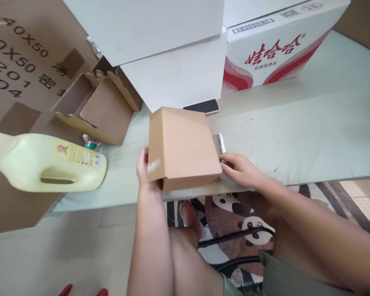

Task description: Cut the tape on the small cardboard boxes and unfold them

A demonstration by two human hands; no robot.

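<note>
A closed brown cardboard box (188, 144) stands near the front edge of the table, with a strip of tape on its left part. My left hand (142, 166) is against the box's left side, its fingers partly hidden by the box. My right hand (239, 168) grips the box's right front corner, fingers bent and thumb close to them. Just beyond its fingertips lies a slim white pen-like object (221, 143); its exact kind is unclear. Behind the box, a dark-faced phone (203, 107) lies flat, partly covered by it.
Large white boxes (179, 70) and a red-and-white water carton (274, 57) line the back. An open cardboard box (107, 107) stands left, with a pale yellow jug (49, 162) nearer. The table (311, 123) has a pale green cover. A stool (234, 236) is below.
</note>
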